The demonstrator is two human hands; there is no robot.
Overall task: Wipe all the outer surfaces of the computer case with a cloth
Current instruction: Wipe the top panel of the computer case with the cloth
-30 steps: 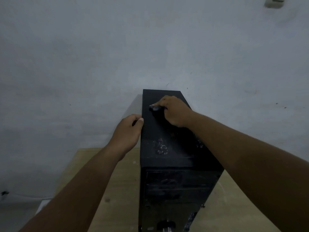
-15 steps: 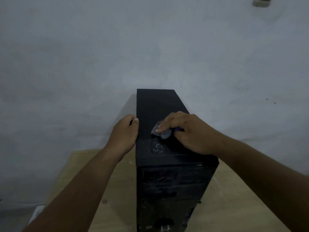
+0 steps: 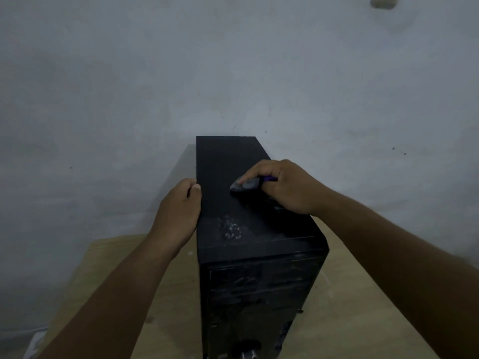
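A black computer case (image 3: 225, 161) stands upright on a wooden table, its front panel facing me. My right hand (image 3: 287, 187) presses a small grey and purple cloth (image 3: 245, 184) onto the middle of the case's top, toward its right side. My left hand (image 3: 178, 211) grips the top left edge of the case, thumb on top. A patch of pale dust marks (image 3: 232, 230) lies on the top near the front edge, just in front of both hands.
The light wooden table (image 3: 116, 270) extends left and right of the case. A plain grey wall (image 3: 233, 60) rises directly behind the case. A small switch box (image 3: 383, 1) is on the wall at upper right.
My right hand drew the cloth back from the far part of the top toward the front, then shifted a little to the right. My left hand kept its grip on the left edge.
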